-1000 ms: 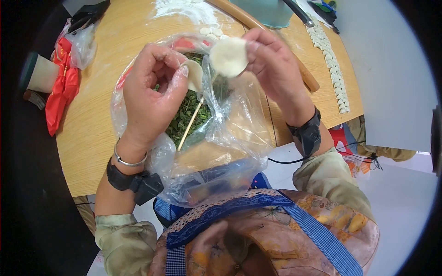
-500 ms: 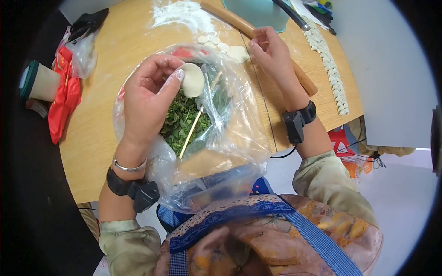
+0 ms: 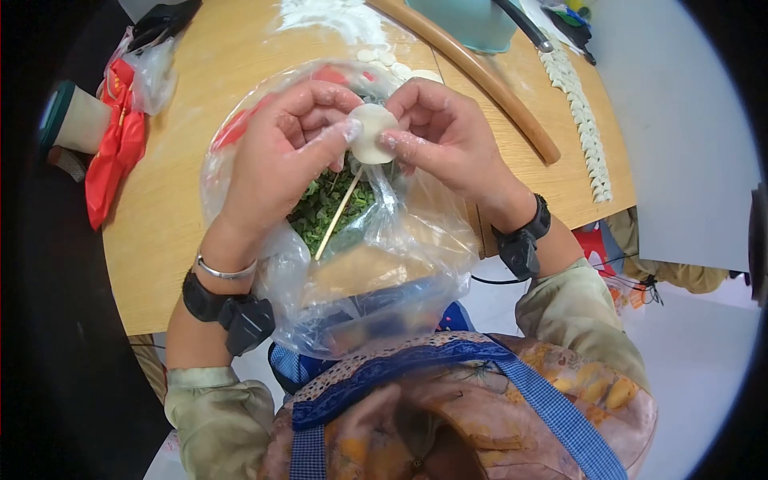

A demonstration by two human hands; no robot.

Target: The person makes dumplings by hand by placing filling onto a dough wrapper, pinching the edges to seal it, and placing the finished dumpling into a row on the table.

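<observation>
A round, pale dumpling wrapper [image 3: 373,134] is stretched between my two hands. My left hand [image 3: 296,132] pinches its left edge between thumb and fingers, and my right hand [image 3: 444,136] grips the right edge the same way. Flour whitens the fingertips. Below them is a bag-lined container of chopped green filling [image 3: 326,212], with a thin wooden stick [image 3: 340,210] lying across it. The clear plastic bag [image 3: 416,232] spreads over the container and down toward my apron. Part of the filling is hidden behind my hands.
Behind the container lie more round wrappers [image 3: 382,60] and scattered flour [image 3: 332,20]. A long wooden rolling pin [image 3: 496,92] slants across the table's right half. A row of folded dumplings [image 3: 582,132] lines the right edge. A red bag [image 3: 116,152] and a lidded cup [image 3: 80,120] are at left.
My right hand has come left and down from beside the rolling pin and taken the wrapper's right edge. The wrapper, still in my left hand, has shifted right.
</observation>
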